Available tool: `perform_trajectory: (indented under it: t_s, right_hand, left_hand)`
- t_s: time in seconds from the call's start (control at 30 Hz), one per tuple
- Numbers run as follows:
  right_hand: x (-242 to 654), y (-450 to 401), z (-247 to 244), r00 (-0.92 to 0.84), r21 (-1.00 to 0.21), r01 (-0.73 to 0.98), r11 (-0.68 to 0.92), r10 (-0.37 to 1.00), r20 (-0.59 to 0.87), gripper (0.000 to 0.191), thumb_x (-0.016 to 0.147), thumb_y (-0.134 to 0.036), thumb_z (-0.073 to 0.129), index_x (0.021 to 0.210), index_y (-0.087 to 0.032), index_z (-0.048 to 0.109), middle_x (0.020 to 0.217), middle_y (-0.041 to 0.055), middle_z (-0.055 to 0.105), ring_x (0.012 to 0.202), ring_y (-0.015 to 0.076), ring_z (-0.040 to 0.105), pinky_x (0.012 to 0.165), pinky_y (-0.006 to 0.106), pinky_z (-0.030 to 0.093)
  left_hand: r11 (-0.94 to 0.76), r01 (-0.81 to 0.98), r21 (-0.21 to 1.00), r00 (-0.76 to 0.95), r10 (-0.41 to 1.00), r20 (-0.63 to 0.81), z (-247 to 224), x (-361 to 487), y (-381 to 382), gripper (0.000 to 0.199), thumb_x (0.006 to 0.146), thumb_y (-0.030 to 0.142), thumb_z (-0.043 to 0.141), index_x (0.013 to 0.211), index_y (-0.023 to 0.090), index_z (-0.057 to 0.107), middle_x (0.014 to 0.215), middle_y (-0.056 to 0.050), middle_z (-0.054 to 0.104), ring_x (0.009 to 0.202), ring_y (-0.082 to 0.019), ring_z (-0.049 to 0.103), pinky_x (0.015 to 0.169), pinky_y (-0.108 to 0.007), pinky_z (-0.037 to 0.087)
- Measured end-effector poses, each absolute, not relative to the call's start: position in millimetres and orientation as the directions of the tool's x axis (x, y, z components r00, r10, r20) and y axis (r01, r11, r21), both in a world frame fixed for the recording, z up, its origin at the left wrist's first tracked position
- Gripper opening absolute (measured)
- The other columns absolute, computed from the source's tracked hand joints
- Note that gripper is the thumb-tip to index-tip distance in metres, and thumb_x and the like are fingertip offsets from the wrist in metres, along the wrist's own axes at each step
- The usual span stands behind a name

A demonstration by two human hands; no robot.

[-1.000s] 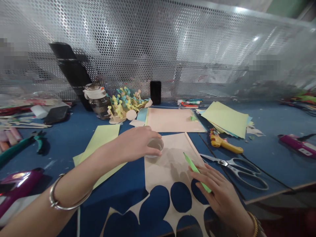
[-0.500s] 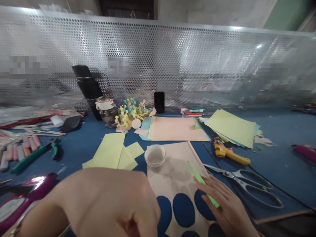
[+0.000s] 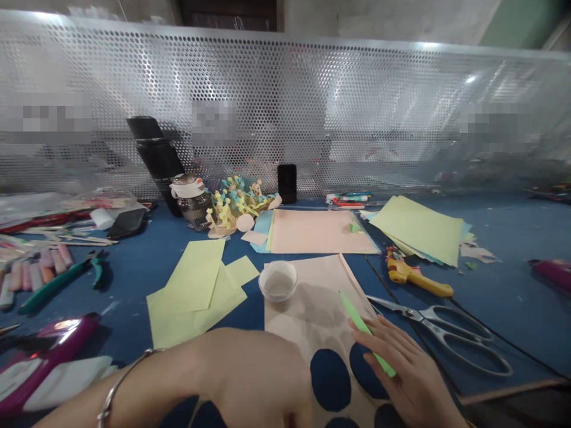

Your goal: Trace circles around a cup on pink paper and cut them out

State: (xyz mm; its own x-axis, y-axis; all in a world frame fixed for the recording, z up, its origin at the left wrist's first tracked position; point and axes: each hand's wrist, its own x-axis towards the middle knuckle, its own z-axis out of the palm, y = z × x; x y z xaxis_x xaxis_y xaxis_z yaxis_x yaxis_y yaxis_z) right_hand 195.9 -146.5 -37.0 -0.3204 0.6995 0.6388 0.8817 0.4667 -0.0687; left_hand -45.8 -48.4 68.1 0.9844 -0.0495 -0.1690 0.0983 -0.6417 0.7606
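Pale-pink paper sheet (image 3: pixel 328 270): lay flat on the blue worktop (image 3: pixel 504 291), toward its near edge; rounded openings (image 3: pixel 331 379) in the sheet's near part showed blue beneath.
Small round white bowl (image 3: pixel 278 282): stood upright at the sheet's far-left corner, its left rim seeming to reach past the sheet's left edge; no hand on it.
Left hand (image 3: pixel 263 377): back uppermost, above the sheet's near-left part; fingers bent down out of sight, so could not tell whether they gripped anything.
Right hand (image 3: pixel 408 371): at the sheet's right edge; thumb and fingers closed on a slim bright-green pen (image 3: pixel 350 307), its tip pointing toward the far edge of the worktop.
Change: a second earlier the left hand had been on the bowl; it had since let go and come nearer, then slid right, covering an opening that showed half a second before. Bowl and pen kept their places on the sheet.
Meaning (judged): bowl was done with for the moment; left hand's attention had passed to the cut part, pen kept ready.
Silver-coloured metal scissors (image 3: pixel 411 313): just right of the sheet, beyond the right hand.
Pale-yellow papers (image 3: pixel 196 276): left of the bowl, overlapping.
Yellow glue gun (image 3: pixel 422 281): beyond the scissors.
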Motion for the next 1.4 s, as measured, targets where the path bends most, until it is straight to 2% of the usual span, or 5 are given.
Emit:
perform_trajectory:
  t_s: [0.1, 0.23, 0.43, 0.57, 1.4]
  right_hand:
    - [196, -147, -36, -0.322, -0.074, 0.882, 0.465, 0.711, 0.625, 0.028, 0.088, -0.02, 0.053, 0.114, -0.023, 0.062, 0.111, 0.0028, 0.07, 0.107, 0.0188, 0.064, 0.095, 0.032, 0.052]
    - [196, -147, -38, -0.321, -0.078, 0.885, 0.458, 0.725, 0.61, 0.027, 0.088, -0.02, 0.053, 0.114, -0.023, 0.062, 0.114, 0.0032, 0.069, 0.109, 0.0192, 0.063, 0.096, 0.034, 0.052]
    - [196, -150, -39, -0.305, -0.114, 0.89, 0.441, 0.763, 0.57, 0.032, 0.088, -0.02, 0.052, 0.119, -0.024, 0.06, 0.119, 0.0043, 0.066, 0.115, 0.0214, 0.059, 0.098, 0.036, 0.05]
    - [195, -151, -38, -0.301, -0.138, 0.888, 0.439, 0.781, 0.546, 0.036, 0.089, -0.02, 0.052, 0.123, -0.025, 0.057, 0.12, 0.0041, 0.066, 0.113, 0.0212, 0.06, 0.099, 0.038, 0.05]
    - [192, -151, -34, -0.204, -0.248, 0.883, 0.399, 0.801, 0.564, 0.032, 0.09, -0.018, 0.049, 0.12, -0.025, 0.059, 0.116, 0.006, 0.067, 0.11, 0.0204, 0.062, 0.098, 0.042, 0.049]
  left_hand:
    - [-0.679, 0.268, 0.684, 0.962, 0.144, -0.234, 94, -53, -39, 0.016, 0.078, 0.036, 0.066, 0.076, 0.022, 0.072, 0.064, 0.003, 0.067, 0.055, -0.009, 0.058, 0.049, -0.02, 0.038]
    - [-0.725, 0.499, 0.474, 0.854, 0.504, -0.128, 121, -68, -9, 0.029, 0.082, 0.046, 0.061, 0.105, 0.031, 0.07, 0.092, 0.002, 0.071, 0.081, -0.014, 0.063, 0.072, -0.022, 0.044]
    - [-0.766, 0.565, 0.306, 0.818, 0.569, -0.087, 108, -79, 33, 0.072, 0.073, 0.064, 0.06, 0.138, 0.038, 0.041, 0.152, -0.002, 0.031, 0.136, -0.031, 0.03, 0.107, -0.041, 0.028]
    - [-0.765, 0.534, 0.359, 0.844, 0.506, -0.178, 97, -72, 34, 0.081, 0.073, 0.064, 0.06, 0.144, 0.038, 0.029, 0.155, -0.003, 0.023, 0.139, -0.032, 0.025, 0.109, -0.043, 0.025]
    - [-0.825, 0.384, 0.414, 0.917, 0.392, -0.068, 84, -4, 33, 0.066, 0.075, 0.057, 0.061, 0.133, 0.028, 0.048, 0.136, -0.006, 0.05, 0.125, -0.027, 0.044, 0.099, -0.035, 0.033]
